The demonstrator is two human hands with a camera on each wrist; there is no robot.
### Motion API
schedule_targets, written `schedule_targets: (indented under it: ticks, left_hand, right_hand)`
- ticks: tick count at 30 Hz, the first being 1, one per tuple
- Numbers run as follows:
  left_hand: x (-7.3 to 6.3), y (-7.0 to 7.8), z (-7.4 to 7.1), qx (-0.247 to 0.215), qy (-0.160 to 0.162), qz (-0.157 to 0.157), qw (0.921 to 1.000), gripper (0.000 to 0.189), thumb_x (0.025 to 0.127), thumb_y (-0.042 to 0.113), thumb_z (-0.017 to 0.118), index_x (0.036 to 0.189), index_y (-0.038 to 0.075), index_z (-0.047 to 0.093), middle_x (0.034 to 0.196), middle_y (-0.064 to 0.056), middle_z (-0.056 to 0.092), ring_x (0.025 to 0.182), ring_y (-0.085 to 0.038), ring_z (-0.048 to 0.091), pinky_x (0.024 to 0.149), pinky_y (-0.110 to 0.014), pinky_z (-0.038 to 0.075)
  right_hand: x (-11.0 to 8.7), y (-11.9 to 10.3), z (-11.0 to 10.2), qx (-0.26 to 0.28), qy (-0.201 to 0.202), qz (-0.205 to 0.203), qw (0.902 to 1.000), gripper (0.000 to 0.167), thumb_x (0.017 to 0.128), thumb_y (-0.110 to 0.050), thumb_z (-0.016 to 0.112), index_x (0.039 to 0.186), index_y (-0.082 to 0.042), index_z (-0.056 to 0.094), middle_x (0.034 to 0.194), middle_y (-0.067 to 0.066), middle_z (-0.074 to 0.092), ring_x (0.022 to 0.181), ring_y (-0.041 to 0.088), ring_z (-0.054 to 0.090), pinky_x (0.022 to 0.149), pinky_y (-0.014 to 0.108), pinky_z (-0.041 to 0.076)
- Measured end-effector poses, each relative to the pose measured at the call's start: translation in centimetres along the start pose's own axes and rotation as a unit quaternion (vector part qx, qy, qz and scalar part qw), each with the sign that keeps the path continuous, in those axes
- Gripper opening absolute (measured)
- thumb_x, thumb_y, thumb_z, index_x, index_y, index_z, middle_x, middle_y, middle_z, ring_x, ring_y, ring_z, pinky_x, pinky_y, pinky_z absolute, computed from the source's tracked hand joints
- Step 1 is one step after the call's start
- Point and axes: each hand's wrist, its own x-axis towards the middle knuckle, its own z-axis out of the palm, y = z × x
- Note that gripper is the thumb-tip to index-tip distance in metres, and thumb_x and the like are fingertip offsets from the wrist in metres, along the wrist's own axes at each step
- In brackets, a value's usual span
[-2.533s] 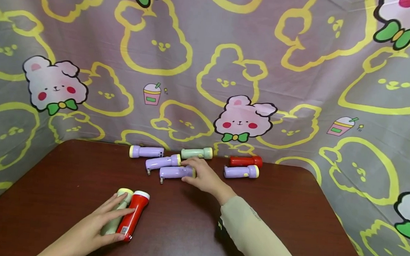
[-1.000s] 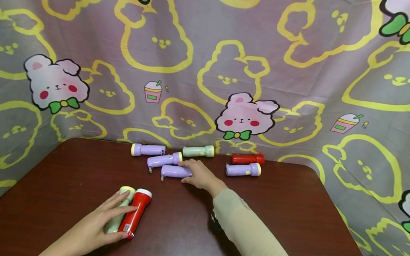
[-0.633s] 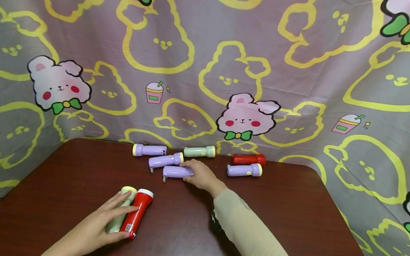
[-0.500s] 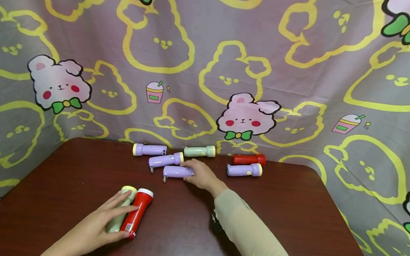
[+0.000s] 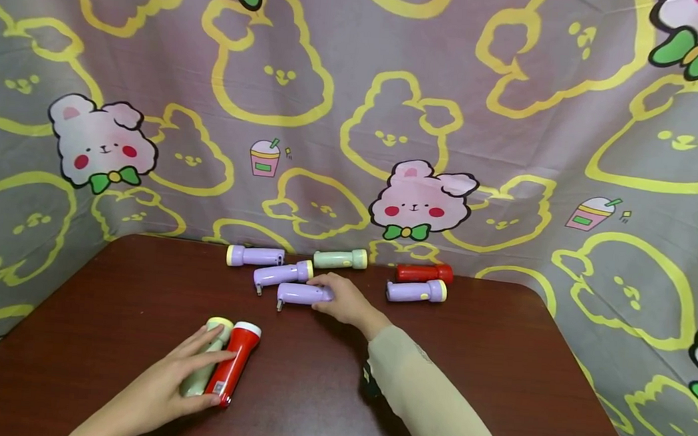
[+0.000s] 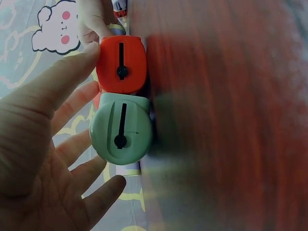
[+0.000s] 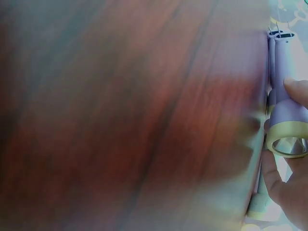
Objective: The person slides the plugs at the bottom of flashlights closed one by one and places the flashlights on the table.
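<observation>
My left hand (image 5: pixel 171 377) rests over two flashlights lying side by side, a pale green one (image 5: pixel 195 378) and a red one (image 5: pixel 234 364) with a white rim. Its fingers are fairly straight and spread, the thumb at the red one's tail; in the left wrist view both tail ends face the camera. Farther back, my right hand (image 5: pixel 346 304) pinches a purple flashlight (image 5: pixel 299 293) by its head, which the fingers hide in the head view. The right wrist view shows that flashlight's yellow rim (image 7: pixel 288 130), the thumb on its body, and metal prongs at its tail.
Behind the held one lie two purple flashlights (image 5: pixel 279 275) (image 5: pixel 259 256) and a green one (image 5: pixel 340 259). Right of the hand are another purple one (image 5: pixel 414 291) and a dark red one (image 5: pixel 423 273). A patterned curtain (image 5: pixel 331 110) hangs at the back edge of the brown table (image 5: pixel 466 358).
My right hand has shifted slightly and now covers the purple flashlight's head, whose yellow rim showed earlier. My left hand has stayed on the red and green flashlights.
</observation>
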Motion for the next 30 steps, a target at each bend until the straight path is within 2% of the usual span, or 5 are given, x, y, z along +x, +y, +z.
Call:
schedule_targets:
  ticks: [9,16,20,24,30]
  left_hand:
    - [-0.1,0.0,0.2,0.011,0.025,0.02,0.9994,0.061,0.071,0.046,0.086,0.127,0.038,0.065,0.152,-0.005,0.048,0.146,0.013,0.006,0.092,-0.055,0.051]
    - [-0.1,0.0,0.2,0.007,0.015,0.007,0.9998,0.061,0.07,0.046,0.087,0.127,0.038,0.065,0.152,-0.005,0.048,0.148,-0.021,0.032,0.092,-0.056,0.052]
    - [-0.1,0.0,0.4,0.011,0.019,0.012,0.9997,0.061,0.069,0.044,0.088,0.126,0.038,0.066,0.152,-0.005,0.048,0.146,-0.026,0.036,0.092,-0.055,0.052]
    - [-0.1,-0.1,0.5,0.018,0.025,0.017,0.9994,0.062,0.069,0.044,0.088,0.126,0.038,0.065,0.152,-0.005,0.048,0.149,-0.013,0.029,0.092,-0.053,0.053]
    - [0.1,0.0,0.1,-0.009,-0.003,-0.003,0.9999,0.062,0.07,0.044,0.087,0.127,0.036,0.065,0.154,-0.008,0.045,0.142,-0.039,0.037,0.094,-0.06,0.049]
  right_hand:
    - [-0.8,0.6,-0.9,0.016,0.011,0.003,0.9998,0.041,0.087,-0.01,0.076,0.126,-0.008,0.065,0.124,0.01,0.066,0.113,0.024,0.06,0.104,0.042,0.046]
    - [-1.8,0.9,-1.8,0.022,0.019,-0.007,0.9996,0.041,0.086,-0.01,0.076,0.125,-0.007,0.065,0.124,0.01,0.067,0.113,0.024,0.061,0.104,0.042,0.046]
    - [-2.4,0.9,-2.1,0.022,0.018,-0.007,0.9996,0.04,0.086,-0.01,0.076,0.125,-0.009,0.065,0.122,0.01,0.067,0.11,0.022,0.061,0.102,0.041,0.047]
    - [-3.0,1.0,-2.5,0.021,0.015,-0.008,0.9996,0.04,0.086,-0.01,0.076,0.125,-0.01,0.065,0.12,0.009,0.067,0.107,0.022,0.061,0.1,0.041,0.048]
    - [-3.7,1.2,-3.2,0.024,0.021,-0.001,0.9995,0.041,0.086,-0.01,0.076,0.125,-0.011,0.066,0.12,0.008,0.067,0.107,0.022,0.061,0.1,0.042,0.048]
